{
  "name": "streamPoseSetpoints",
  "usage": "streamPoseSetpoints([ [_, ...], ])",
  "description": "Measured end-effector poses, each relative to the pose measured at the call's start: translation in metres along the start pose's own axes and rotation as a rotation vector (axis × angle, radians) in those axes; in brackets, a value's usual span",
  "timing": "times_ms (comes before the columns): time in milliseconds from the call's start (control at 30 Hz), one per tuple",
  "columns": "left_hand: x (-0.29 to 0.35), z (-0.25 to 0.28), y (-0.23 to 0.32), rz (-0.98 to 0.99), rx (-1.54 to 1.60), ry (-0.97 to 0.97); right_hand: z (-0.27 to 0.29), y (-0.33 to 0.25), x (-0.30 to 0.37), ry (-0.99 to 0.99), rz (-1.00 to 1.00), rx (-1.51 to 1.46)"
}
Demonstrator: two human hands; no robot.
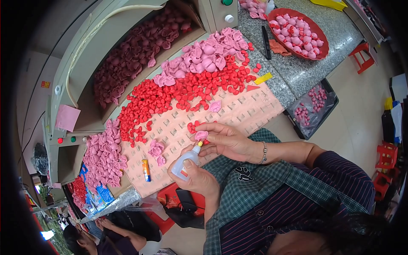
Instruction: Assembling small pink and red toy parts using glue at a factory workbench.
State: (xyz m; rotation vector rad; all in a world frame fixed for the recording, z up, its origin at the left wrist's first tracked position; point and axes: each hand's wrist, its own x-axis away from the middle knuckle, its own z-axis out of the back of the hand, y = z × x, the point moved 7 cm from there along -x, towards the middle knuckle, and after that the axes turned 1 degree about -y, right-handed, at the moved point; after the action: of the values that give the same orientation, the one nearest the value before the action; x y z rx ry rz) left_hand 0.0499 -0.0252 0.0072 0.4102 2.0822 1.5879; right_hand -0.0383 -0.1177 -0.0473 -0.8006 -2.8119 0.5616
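Note:
My left hand (199, 180) is closed around a small translucent squeeze glue bottle (183, 168) with a yellow tip. The tip points up at a pink petal-shaped piece (201, 135), close to it or touching; I cannot tell which. That piece is pinched between the fingers of my right hand (231, 142). Just behind my fingers lie some red rounded pieces (193, 126) on the pink patterned mat (238, 112). Single pink pieces (215, 106) and a small pink cluster (156, 148) rest on the mat too, beside an orange and blue tube (146, 170).
Heaps of red pieces (182, 93) and pink petal pieces (208, 53) line the mat's far side, before a machine opening (136, 51) full of more pink ones. A red bowl (321, 53) holds pink balls. A black tray (331, 102) is at right; another person (114, 238) sits lower left.

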Motion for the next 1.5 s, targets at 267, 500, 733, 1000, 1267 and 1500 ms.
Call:
streamPoseSetpoints([
  [267, -0.0001, 0.0031, -0.0019, -0.007, -0.008, 0.013, 0.0006, 0.0008, 0.0018, -0.001, -0.020, -0.003],
  [500, -0.0007, 0.0069, -0.0013, -0.006, 0.056, 0.078, -0.0023, -0.0006, 0.0014, 0.000, -0.041, -0.049],
  [733, -0.0002, 0.0056, 0.0008, -0.016, 0.047, 0.070, -0.0001, -0.0014, 0.0002, 0.007, -0.028, -0.035],
  [1000, 0.0004, 0.0019, 0.0036, -0.002, 0.027, -0.009, 0.0001, -0.0008, 0.0002, 0.020, -0.014, -0.037],
  [1267, 0.0005, -0.0005, 0.0051, -0.009, 0.039, -0.020, 0.0006, 0.0000, 0.0006, 0.033, -0.019, -0.028],
  [1500, 0.0003, 0.0027, 0.0013, -0.024, 0.022, -0.023, 0.0003, -0.0001, 0.0011, 0.017, -0.024, -0.037],
])
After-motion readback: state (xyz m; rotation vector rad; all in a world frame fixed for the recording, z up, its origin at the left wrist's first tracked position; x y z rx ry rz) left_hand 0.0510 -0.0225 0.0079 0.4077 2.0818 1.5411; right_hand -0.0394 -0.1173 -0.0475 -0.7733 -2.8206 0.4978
